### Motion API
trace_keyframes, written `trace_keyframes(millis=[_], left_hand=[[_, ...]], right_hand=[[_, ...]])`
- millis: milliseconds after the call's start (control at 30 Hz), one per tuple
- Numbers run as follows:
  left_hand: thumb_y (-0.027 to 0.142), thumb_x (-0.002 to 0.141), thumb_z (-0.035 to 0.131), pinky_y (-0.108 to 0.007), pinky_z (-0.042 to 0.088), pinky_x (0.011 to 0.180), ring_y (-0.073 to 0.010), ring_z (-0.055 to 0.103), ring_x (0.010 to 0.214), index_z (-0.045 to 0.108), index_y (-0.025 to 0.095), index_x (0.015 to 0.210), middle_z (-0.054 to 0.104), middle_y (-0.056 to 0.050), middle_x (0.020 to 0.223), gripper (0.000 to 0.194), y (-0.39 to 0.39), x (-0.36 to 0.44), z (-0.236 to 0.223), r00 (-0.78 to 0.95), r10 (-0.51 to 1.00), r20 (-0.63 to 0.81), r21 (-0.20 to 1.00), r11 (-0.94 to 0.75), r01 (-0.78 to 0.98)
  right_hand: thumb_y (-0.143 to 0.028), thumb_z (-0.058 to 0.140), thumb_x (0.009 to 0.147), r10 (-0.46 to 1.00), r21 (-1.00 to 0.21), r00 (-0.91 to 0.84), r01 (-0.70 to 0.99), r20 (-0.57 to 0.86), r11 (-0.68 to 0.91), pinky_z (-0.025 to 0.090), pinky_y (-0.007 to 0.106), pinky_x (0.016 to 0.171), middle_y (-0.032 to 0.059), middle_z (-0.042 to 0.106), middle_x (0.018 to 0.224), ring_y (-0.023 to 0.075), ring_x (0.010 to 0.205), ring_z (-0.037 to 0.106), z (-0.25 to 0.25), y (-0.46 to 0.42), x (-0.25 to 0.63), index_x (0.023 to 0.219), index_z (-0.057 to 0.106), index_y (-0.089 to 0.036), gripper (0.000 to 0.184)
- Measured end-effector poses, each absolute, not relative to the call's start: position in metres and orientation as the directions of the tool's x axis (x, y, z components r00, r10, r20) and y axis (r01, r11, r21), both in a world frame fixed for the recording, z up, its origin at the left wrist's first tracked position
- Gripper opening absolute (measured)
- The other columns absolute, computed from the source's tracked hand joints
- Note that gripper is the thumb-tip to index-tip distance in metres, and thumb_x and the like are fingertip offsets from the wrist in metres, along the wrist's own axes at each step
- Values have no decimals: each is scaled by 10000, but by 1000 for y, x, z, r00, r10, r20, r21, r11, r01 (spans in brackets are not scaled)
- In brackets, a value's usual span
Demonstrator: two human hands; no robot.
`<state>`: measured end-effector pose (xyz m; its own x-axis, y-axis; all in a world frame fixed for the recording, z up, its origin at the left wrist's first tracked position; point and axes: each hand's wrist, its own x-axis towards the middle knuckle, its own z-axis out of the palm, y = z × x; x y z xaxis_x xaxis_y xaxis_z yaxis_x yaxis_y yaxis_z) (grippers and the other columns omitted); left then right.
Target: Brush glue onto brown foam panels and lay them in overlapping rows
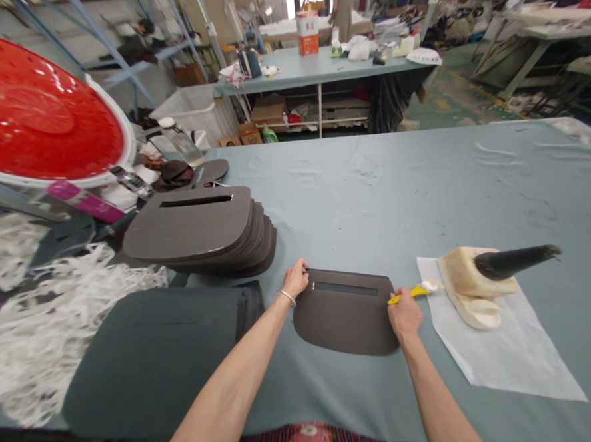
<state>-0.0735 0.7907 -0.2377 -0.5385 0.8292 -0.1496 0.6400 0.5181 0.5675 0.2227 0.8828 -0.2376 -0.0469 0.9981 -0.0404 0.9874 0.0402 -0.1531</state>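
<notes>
A dark brown-grey panel (344,321) with rounded lower corners and a long slot near its top edge lies flat on the table. My left hand (296,279) pinches its upper left corner, thumb and fingers closed on the edge. In my right hand (404,316) is a yellow-handled brush (411,294), its whitish tip pointing right, and that hand also touches the panel's right edge. Right of it, a cream block-shaped container (472,278) with a black cone-like piece (513,262) sits on a white sheet (507,361).
A tall stack of slotted panels (195,228) stands at the left, with a pile of dark green-grey pieces (157,352) in front. White strip scraps (32,338) heap at far left, below a large red tray (46,112). Another table (294,71) stands behind.
</notes>
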Motion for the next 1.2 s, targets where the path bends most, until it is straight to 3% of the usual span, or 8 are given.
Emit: trace_keyframes(millis=[333,967,1200], left_hand=[[173,792,517,-233,402,735,-135,588,809,477,221,983,632,-7,865,201,789,-74,-242,-530,837,-136,552,508,661],[243,819,486,-259,379,694,-175,584,815,463,214,1022,622,-45,858,206,787,-62,-236,-532,840,-102,403,524,750],[237,795,498,-313,384,749,-228,591,879,460,203,1025,635,-86,911,236,791,-57,-235,-570,815,-101,376,562,737]], right_hand=[[-351,432,921,999,-149,-39,988,-26,35,306,248,581,38,619,809,172,720,605,-238,883,222,986,526,-198,190],[-318,445,916,999,-167,-27,986,-47,18,300,230,591,34,613,825,147,729,589,-234,880,220,997,535,-199,169],[-317,439,917,996,-151,-21,989,-81,9,337,229,621,41,618,840,154,756,602,-228,880,218,1017,535,-202,180]])
